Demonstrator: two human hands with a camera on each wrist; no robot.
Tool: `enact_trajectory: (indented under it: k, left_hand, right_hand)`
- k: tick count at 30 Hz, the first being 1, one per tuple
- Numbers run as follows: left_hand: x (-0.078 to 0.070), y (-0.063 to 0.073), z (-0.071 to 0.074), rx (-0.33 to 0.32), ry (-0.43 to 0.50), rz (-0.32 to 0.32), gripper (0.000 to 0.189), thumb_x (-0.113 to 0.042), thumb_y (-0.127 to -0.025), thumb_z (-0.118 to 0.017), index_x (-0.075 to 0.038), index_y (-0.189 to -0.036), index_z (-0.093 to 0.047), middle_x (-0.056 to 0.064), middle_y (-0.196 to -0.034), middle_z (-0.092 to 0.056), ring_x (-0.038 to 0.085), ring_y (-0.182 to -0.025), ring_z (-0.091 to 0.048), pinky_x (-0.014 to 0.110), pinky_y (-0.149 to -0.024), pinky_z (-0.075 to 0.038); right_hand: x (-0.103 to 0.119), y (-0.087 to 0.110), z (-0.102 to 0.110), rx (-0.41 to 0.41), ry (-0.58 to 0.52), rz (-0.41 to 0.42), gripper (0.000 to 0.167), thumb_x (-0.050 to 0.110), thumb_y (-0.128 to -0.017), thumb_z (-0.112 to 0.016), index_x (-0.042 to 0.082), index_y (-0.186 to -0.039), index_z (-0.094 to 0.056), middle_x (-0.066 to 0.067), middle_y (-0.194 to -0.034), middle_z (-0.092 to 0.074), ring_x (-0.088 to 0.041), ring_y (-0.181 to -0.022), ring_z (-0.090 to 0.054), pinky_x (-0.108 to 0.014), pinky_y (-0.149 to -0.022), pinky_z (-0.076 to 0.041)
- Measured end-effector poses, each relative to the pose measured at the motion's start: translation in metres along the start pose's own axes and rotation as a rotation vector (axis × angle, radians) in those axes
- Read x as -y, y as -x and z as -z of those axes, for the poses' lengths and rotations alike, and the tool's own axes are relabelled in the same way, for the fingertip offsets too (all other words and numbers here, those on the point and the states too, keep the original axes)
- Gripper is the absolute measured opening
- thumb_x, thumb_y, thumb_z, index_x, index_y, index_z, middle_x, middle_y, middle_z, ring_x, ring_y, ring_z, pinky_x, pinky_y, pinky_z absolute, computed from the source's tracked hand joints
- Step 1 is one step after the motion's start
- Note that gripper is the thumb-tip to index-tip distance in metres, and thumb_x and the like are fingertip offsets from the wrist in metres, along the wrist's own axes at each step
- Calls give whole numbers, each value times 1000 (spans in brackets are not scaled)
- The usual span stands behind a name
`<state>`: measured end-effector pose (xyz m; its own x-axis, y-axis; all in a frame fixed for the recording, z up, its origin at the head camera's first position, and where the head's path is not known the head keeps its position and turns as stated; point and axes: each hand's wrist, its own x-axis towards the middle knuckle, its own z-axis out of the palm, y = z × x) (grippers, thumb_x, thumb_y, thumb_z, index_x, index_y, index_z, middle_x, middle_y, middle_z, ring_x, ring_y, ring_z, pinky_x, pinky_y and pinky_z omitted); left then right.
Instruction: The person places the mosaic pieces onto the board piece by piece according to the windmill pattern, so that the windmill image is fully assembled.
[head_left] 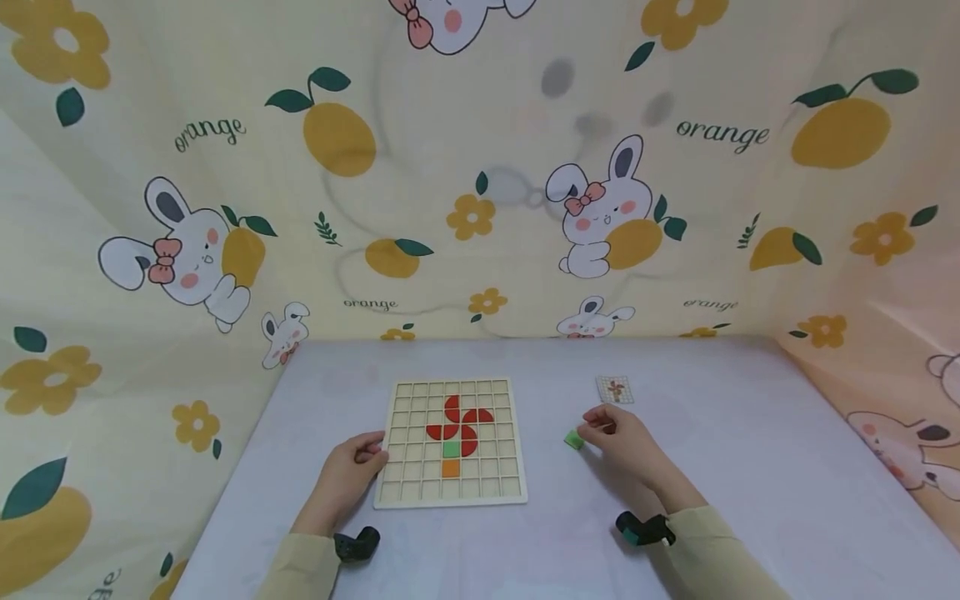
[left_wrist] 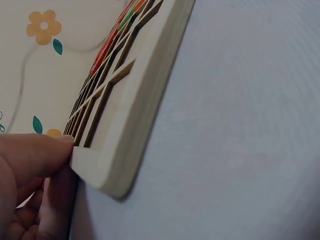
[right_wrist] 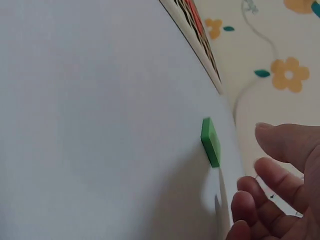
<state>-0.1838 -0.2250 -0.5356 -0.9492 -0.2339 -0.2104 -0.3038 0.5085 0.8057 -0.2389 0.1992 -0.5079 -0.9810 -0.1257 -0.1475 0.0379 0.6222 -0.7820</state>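
A pale wooden grid board [head_left: 401, 492] lies on the table, left of centre. Set in its cells are several red curved pieces [head_left: 452, 408], a green square tile [head_left: 451, 450] and an orange square tile [head_left: 451, 468]. My left hand [head_left: 348, 475] holds the board's left edge; in the left wrist view its thumb [left_wrist: 45, 152] lies at the rim, other fingers bent beside it. A loose green tile [right_wrist: 210, 142] is on the table to the board's right. My right hand [head_left: 622, 446] hovers right by this tile, thumb and fingers apart, nothing between them.
A small card [head_left: 615, 389] printed with a grid and a pinwheel pattern lies behind my right hand. The white table [head_left: 465, 550] meets a cloth backdrop [head_left: 480, 275] with rabbits and oranges at its back and sides.
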Motion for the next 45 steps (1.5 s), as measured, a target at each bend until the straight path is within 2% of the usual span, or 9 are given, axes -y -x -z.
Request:
enact_trajectory:
  k: [6,14,18,24,33,39,45]
  left_hand:
    - [-1,-1,-2,-1,6,1,40,-21,-92,-66,-13,-131,-59,4,-105,-57,20,-91,-51,32,-75,-45]
    - [1,-1,-2,-7,-11,-3,41,-21,-93,-66,-14,-132,-59,4,-105,-57,19,-91,-51,32,-75,-45]
    - [0,1,-2,2,-6,-5,41,-21,-92,-66,-13,-132,-59,4,-105,-57,19,-91,-51,32,-74,-45]
    - [-2,1,-1,-2,0,-1,41,-20,-93,-66,-14,-132,-58,4,-105,-56,20,-92,-51,32,-75,-45]
    - [2,1,-1,-4,2,-16,40,-19,-93,-65,-13,-132,-58,4,-105,-56,19,-91,-51,32,-75,-45]
    - [3,0,-1,-3,6,-24,41,-20,-93,-65,-13,-133,-58,4,-105,-56,19,-92,-51,32,-75,-45]
    - [1,0,1,2,-7,-28,41,-19,-93,-65,-13,-132,-58,4,-104,-56,19,-91,-51,30,-74,-45]
  right_hand:
    - [-8,-2,0,21,45,-43,37,36,-88,-71,9,-111,-61,-3,-101,-61,-20,-93,-54,-35,-77,-47]
    - [-8,-5,-5,12,68,-85,37,37,-85,-74,10,-106,-62,-6,-100,-59,-23,-91,-52,-38,-79,-44]
    - [-9,-5,-9,10,102,-84,34,37,-84,-74,11,-102,-62,-8,-105,-58,-25,-95,-51,-42,-83,-43]
    - [-6,-6,-14,-7,122,-61,25,28,-84,-74,9,-97,-63,-12,-108,-56,-28,-97,-50,-46,-85,-42]
    - [6,-3,-18,-8,110,-103,23,20,-83,-75,2,-90,-64,-9,-91,-60,-23,-82,-54,-38,-71,-46]
    - [8,0,-19,-9,123,-110,22,20,-84,-74,2,-88,-61,-10,-89,-57,-24,-80,-52,-34,-65,-45]
    - [8,3,-20,-25,137,-80,21,18,-84,-73,2,-87,-58,-10,-89,-55,-24,-80,-52,-33,-63,-45]
